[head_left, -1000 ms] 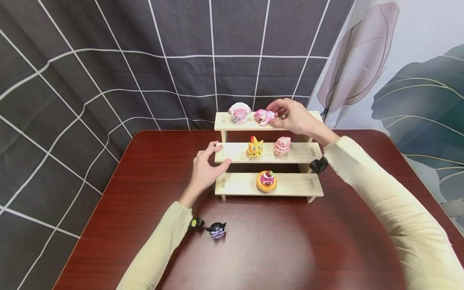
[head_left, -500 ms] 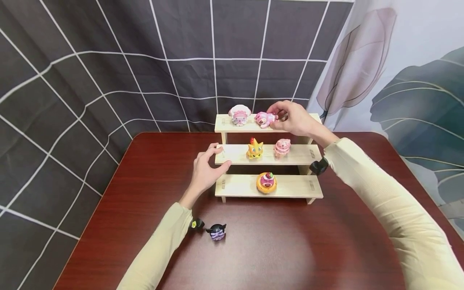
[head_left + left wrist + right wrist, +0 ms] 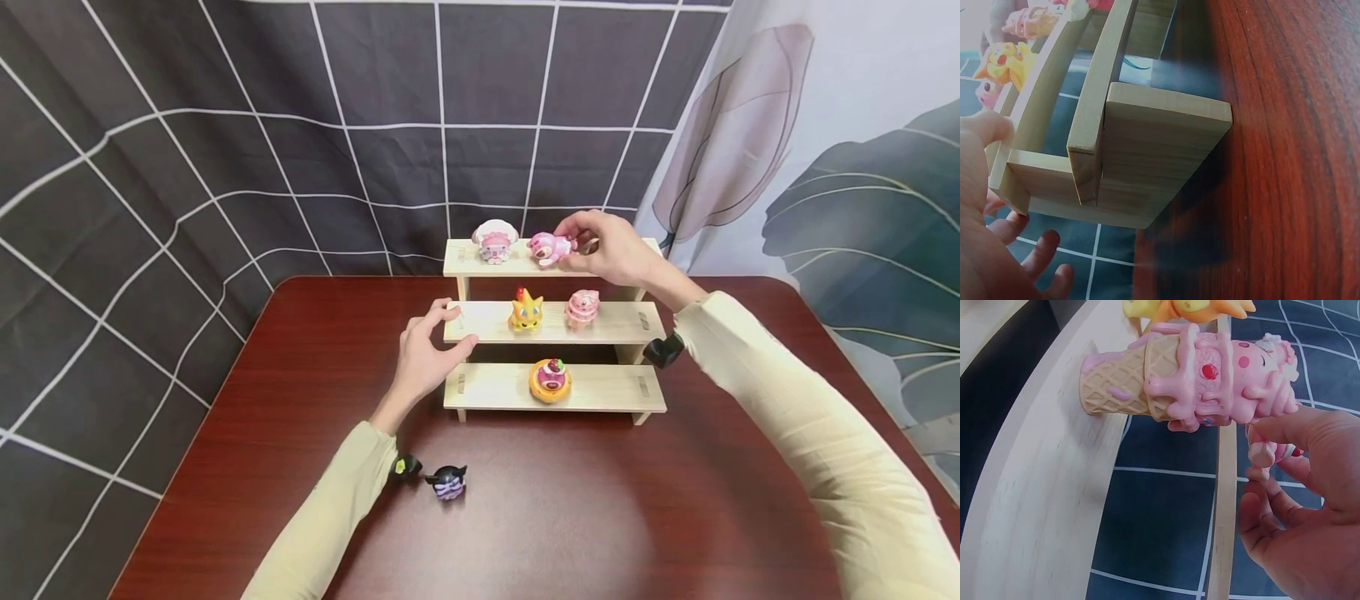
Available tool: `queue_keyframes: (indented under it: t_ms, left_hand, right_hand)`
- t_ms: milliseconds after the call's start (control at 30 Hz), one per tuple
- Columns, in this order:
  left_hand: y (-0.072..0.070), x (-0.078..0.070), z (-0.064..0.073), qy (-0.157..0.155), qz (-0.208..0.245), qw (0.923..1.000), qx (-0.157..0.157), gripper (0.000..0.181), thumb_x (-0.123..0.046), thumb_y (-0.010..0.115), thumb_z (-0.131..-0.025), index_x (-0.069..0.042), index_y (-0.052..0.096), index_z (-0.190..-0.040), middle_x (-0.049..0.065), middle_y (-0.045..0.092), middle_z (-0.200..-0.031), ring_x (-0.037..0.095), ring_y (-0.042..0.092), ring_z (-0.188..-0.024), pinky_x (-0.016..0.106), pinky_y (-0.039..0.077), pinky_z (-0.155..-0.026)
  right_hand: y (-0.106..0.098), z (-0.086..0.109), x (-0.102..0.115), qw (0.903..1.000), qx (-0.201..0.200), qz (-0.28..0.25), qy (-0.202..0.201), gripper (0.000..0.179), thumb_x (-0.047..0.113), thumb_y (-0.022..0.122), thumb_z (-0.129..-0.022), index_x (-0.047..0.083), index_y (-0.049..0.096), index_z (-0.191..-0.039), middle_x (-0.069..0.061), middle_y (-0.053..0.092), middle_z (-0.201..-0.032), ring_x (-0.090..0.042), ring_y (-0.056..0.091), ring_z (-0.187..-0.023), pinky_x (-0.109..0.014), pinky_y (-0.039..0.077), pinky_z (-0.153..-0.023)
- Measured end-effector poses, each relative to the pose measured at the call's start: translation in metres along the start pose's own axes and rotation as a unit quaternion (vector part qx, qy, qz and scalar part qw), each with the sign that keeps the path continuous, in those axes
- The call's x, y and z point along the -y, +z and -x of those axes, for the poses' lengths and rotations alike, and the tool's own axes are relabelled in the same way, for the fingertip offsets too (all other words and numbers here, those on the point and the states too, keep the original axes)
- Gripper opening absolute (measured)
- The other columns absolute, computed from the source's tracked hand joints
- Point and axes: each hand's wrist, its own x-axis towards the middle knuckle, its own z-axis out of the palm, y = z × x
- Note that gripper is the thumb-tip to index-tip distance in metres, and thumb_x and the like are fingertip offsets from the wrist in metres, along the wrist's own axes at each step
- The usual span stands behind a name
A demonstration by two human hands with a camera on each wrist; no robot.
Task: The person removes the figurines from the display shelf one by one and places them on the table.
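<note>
A pink bear figurine [image 3: 550, 248] lies tilted at the top step of a wooden three-tier display stand [image 3: 480, 388]; whether it touches the board is unclear. My right hand [image 3: 611, 248] pinches its lower end between thumb and fingers. At the stand's left end, my left hand [image 3: 424, 352] grips the middle step, with the thumb at the front edge and fingers behind. Left of the bear sits a white-and-pink figurine [image 3: 495, 242]. On the middle step stand a yellow star-shaped figurine [image 3: 527, 311] and a pink ice-cream-cone figurine [image 3: 1210, 378].
A round tart-shaped figurine [image 3: 551, 381] sits on the lowest step. In front of the stand, a black-and-purple figurine [image 3: 448, 483] lies on the reddish-brown table [image 3: 570, 508], close to the left wrist. A dark grid-patterned curtain [image 3: 375, 158] hangs behind.
The head view has tilted up slightly, so everything appears a little lower. Both hands keep their places, the right one still pinching the bear figurine.
</note>
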Motion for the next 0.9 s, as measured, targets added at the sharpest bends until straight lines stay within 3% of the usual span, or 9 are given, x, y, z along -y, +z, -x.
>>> queue_keyframes:
  t_ms: [267,900]
  left_hand:
    - [-0.001,0.0,0.001,-0.002,0.0,1.0,0.001,0.049,-0.029,0.082,-0.081,-0.011,0.071,-0.125,0.001,0.059,-0.14,0.036,0.053,-0.111,0.049,0.04,-0.089]
    - [0.0,0.0,0.0,0.002,0.0,1.0,0.0,0.048,-0.029,0.083,-0.081,-0.012,0.071,-0.125,-0.001,0.059,-0.14,0.029,0.052,-0.109,0.048,0.04,-0.089]
  right_hand:
    - [-0.002,0.005,0.002,1.0,0.002,-0.001,-0.003,0.029,0.001,0.074,-0.085,0.002,0.066,-0.113,-0.013,0.063,-0.1,-0.029,0.059,-0.089,-0.031,0.047,-0.074]
    - [-0.011,0.02,0.022,0.9996,-0.014,0.012,-0.02,0.031,0.004,0.077,-0.083,0.002,0.066,-0.112,-0.014,0.066,-0.102,-0.03,0.062,-0.091,-0.034,0.046,-0.072]
